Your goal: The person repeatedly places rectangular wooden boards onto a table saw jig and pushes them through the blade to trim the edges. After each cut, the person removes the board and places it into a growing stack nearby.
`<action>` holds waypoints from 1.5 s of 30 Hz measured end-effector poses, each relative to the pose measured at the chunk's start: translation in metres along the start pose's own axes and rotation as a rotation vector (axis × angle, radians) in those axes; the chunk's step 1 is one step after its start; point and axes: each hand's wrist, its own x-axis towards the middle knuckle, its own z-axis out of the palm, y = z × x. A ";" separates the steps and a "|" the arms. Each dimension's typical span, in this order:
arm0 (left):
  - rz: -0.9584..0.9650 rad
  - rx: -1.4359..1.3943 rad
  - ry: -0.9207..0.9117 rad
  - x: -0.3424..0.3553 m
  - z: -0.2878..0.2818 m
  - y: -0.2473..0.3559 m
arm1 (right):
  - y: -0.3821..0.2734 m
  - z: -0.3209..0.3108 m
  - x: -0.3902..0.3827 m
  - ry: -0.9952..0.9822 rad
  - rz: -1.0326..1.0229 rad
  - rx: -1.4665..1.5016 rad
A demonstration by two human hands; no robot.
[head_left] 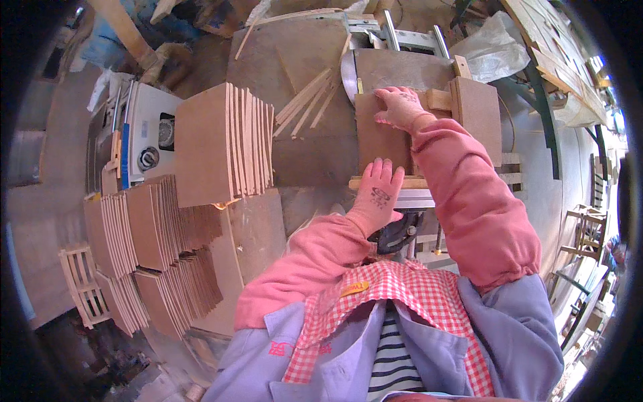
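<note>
Table [295, 164], bd stack [201, 147] at its L edge, my brown bd [375, 137] at its near edge, R side.
My R hand [402, 108] is over bd's far end, fingers bent, can't tell if pinching; L hand [382, 194] flat at near end, fingers slightly spread, prob. steadying it.

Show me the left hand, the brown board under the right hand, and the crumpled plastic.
Left hand [379, 195]: head view, back of the glove.
Brown board [383, 142]: head view, bare upper face between the hands.
Crumpled plastic [492, 52]: head view, middle of its folds.
</note>
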 end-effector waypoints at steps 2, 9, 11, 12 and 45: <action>-0.006 0.000 -0.026 -0.013 0.004 0.009 | 0.014 -0.003 -0.028 0.170 -0.073 0.115; 0.057 -0.139 0.032 -0.041 0.017 0.019 | 0.160 -0.046 -0.181 0.475 0.245 0.433; -0.066 -0.340 0.205 -0.047 0.021 0.007 | 0.192 -0.033 -0.217 0.439 0.435 0.489; -0.213 -0.453 0.392 -0.052 0.023 -0.003 | 0.202 -0.024 -0.232 0.402 0.421 0.647; -0.707 -0.328 0.592 -0.145 -0.210 -0.065 | 0.226 0.003 -0.278 0.210 0.521 0.998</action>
